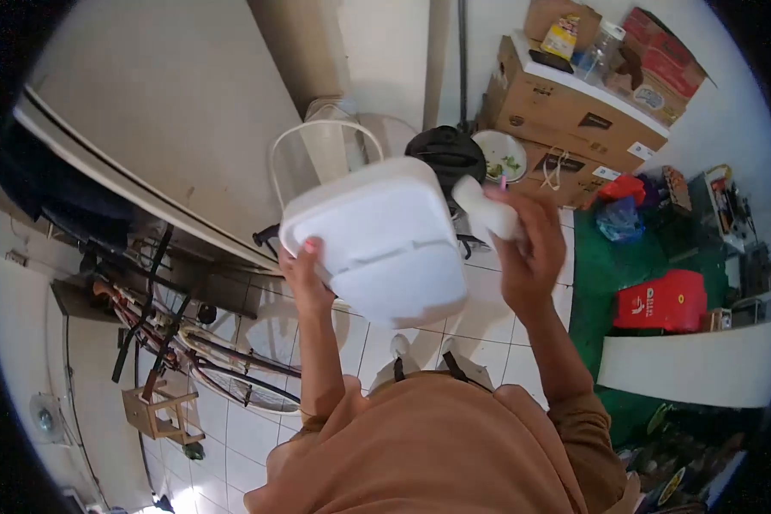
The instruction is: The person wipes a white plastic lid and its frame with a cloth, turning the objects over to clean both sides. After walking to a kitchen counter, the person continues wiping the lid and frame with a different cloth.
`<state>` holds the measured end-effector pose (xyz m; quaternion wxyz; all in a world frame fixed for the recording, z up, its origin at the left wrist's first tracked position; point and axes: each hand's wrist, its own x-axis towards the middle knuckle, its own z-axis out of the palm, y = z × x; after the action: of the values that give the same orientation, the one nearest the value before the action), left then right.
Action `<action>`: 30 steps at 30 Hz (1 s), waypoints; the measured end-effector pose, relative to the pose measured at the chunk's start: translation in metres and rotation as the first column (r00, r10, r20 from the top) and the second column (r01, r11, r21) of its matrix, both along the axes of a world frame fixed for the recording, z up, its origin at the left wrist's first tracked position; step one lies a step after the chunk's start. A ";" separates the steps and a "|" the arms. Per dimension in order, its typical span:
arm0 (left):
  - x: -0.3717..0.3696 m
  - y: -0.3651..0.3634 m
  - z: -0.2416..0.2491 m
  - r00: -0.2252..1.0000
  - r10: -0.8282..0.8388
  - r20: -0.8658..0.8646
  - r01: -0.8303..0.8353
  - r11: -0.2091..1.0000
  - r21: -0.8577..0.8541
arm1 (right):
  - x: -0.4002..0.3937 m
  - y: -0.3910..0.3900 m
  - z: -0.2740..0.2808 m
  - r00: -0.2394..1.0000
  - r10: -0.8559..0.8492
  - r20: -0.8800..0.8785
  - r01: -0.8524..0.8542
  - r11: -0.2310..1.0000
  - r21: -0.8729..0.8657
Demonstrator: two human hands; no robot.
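My left hand (307,272) grips the left edge of a white plastic box (390,224) with rounded corners, its thumb pressed on the near face. A thin white handle (327,125) arches up behind the box. That near face has a raised seam across it and a smooth lower panel. To the right of the box, my right hand (533,248) is closed around a small white rounded object (487,208), smeared by motion. The object is held close to the box's right side; I cannot tell its kind.
Cardboard boxes (565,111) stand at the back right with a clear jar (604,47) on top. Beside them are a black bag (447,154) and a white bowl (499,156) with green scraps. A bicycle (231,368) and wooden stool (158,413) are left; a red case (664,301) lies right.
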<state>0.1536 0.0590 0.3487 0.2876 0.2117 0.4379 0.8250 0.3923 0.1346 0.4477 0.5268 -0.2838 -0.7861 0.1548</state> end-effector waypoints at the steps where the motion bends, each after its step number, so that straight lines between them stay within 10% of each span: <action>1: 0.007 -0.002 0.001 0.996 -0.085 -0.011 0.086 0.995 0.044 | -0.008 0.005 0.001 1.000 -0.026 0.010 0.026 1.000 0.013; 9: 0.023 -0.025 0.027 0.901 -0.183 -0.393 0.159 0.983 -0.094 | -0.015 0.012 0.000 0.993 -0.049 0.106 0.062 0.990 -0.124; 16: 0.036 -0.030 0.041 0.937 -0.079 -0.340 0.062 0.996 -0.063 | -0.038 -0.018 0.012 0.978 -0.096 0.185 0.091 0.995 0.035; 18: 0.038 -0.029 0.035 0.666 -0.187 -0.722 0.002 0.968 -0.249 | -0.053 -0.035 0.008 0.986 0.079 0.144 -0.099 0.985 0.142; 19: 0.041 -0.024 0.024 0.821 -0.135 -0.555 0.049 0.985 -0.168 | -0.053 -0.035 0.011 0.979 0.097 0.180 -0.122 0.984 0.132; 27: 0.052 -0.033 0.025 0.828 -0.109 -0.550 -0.013 0.977 -0.213 | -0.033 -0.004 -0.015 0.979 -0.094 0.181 0.098 0.995 -0.011; 30: 0.056 -0.026 0.019 0.839 -0.126 -0.529 0.019 0.979 -0.204 | -0.051 -0.038 -0.005 0.988 0.116 0.103 -0.117 0.993 0.000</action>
<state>0.2095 0.0328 0.3676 0.2030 0.4232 0.5694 0.6749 0.3416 0.0965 0.4429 0.4767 -0.2433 -0.8279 0.1680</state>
